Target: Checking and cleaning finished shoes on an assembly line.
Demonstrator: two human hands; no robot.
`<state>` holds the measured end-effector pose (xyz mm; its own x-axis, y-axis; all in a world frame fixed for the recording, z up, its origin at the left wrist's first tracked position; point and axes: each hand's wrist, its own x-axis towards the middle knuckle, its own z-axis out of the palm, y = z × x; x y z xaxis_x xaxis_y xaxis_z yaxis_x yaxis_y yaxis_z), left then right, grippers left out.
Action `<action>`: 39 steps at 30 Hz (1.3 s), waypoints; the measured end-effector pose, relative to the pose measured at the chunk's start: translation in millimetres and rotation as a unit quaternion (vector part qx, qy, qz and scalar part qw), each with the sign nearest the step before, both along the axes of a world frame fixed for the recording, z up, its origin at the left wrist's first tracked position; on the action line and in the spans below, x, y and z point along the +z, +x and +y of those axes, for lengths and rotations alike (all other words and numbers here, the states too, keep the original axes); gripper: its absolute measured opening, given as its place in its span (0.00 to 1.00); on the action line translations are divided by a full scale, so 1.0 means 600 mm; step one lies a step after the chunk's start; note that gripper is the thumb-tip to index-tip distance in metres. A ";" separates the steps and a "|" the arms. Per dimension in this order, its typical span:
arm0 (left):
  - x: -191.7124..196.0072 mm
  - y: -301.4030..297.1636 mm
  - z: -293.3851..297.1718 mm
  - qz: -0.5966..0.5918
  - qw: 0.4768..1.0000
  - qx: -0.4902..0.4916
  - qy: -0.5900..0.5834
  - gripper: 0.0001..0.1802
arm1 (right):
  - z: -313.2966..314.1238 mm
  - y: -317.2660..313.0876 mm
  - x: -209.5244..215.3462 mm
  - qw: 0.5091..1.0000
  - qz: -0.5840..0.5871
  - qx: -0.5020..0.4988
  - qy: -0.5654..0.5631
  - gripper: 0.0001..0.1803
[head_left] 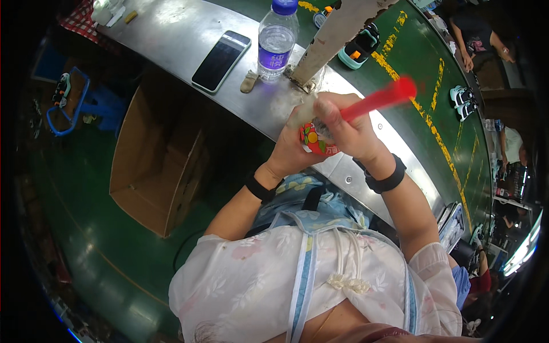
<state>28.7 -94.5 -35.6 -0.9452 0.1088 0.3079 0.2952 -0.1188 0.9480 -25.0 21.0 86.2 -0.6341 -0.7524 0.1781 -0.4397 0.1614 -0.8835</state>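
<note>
My left hand is wrapped round a small can with a red label printed with fruit. It is above the edge of the metal bench. In my right hand is a red-handled brush, gripped close to the can's top; its handle points up and right, the far end blurred. Greyish bristles seem to show between my hands at the can's opening, partly hidden by my fingers. Something pale and whitish shows by my left fingers; I cannot make out what it is.
A water bottle, a phone and a small tan object sit on the bench, left of a worn metal post. A green conveyor with shoes runs beyond. A cardboard box and a blue stool stand at left.
</note>
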 end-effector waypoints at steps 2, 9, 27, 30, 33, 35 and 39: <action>0.005 0.003 0.000 0.021 0.999 0.022 0.017 0.46 | -0.012 0.006 0.007 0.976 -0.117 -0.086 -0.160 0.22; 0.052 0.019 -0.036 0.002 0.999 -0.009 0.047 0.50 | -0.036 0.038 0.077 0.992 -0.047 -0.056 -0.104 0.21; 0.101 0.076 -0.067 -0.048 0.996 -0.038 0.065 0.53 | -0.047 0.067 0.107 0.962 -0.039 -0.155 -0.220 0.24; 0.082 0.072 -0.051 -0.048 0.994 -0.025 0.094 0.52 | -0.031 0.062 0.085 0.957 -0.141 -0.095 -0.237 0.18; 0.067 0.067 -0.050 -0.061 0.995 -0.024 0.080 0.52 | -0.031 0.062 0.065 0.929 -0.217 -0.166 -0.251 0.16; 0.058 0.061 -0.051 -0.047 0.997 -0.020 0.049 0.52 | -0.027 0.058 0.047 0.907 -0.245 -0.152 -0.306 0.17; 0.048 0.057 -0.049 -0.036 0.999 -0.013 0.021 0.52 | -0.027 0.069 0.033 0.921 -0.218 -0.192 -0.258 0.18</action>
<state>62.7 -124.0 -6.7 -0.9623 0.1214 0.2436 0.2224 -0.1648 0.9609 16.5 4.8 106.2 -0.9317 -0.3444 0.1153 -0.0232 -0.2603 -0.9652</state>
